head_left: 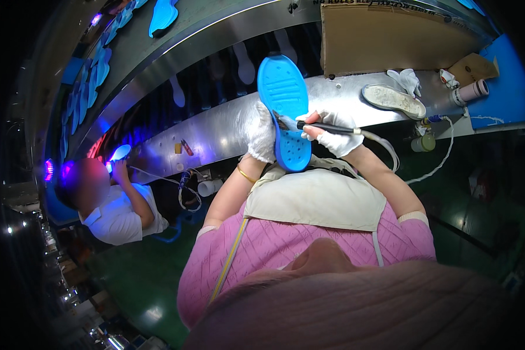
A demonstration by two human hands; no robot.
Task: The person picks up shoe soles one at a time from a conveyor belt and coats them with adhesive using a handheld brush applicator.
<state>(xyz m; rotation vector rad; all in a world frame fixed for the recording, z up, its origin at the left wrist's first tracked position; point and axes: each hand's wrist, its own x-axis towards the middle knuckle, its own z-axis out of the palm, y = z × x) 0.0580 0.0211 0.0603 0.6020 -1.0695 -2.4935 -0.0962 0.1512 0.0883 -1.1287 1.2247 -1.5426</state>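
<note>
A bright blue shoe sole (282, 87) stands lengthwise in front of my chest, its patterned face with ridges and small holes turned up. My left hand (260, 135), in a white glove, grips its left edge around the middle. In my right hand (337, 139) is a glue brush (326, 126) with a black handle and a pale hose running from its rear end. That glove leaves the thumb and a fingertip bare. The bristles meet the sole near its waist, where a wet-looking patch shows.
Beyond the metal ledge (216, 131) a curved conveyor (216, 35) carries blue soles. A cardboard box (385, 44) stands far right, near an off-white sole (394, 100), a crumpled glove (407, 81) and a pinkish roll (471, 92). At left a co-worker (119, 210) holds another sole; pliers (186, 147) lie between us.
</note>
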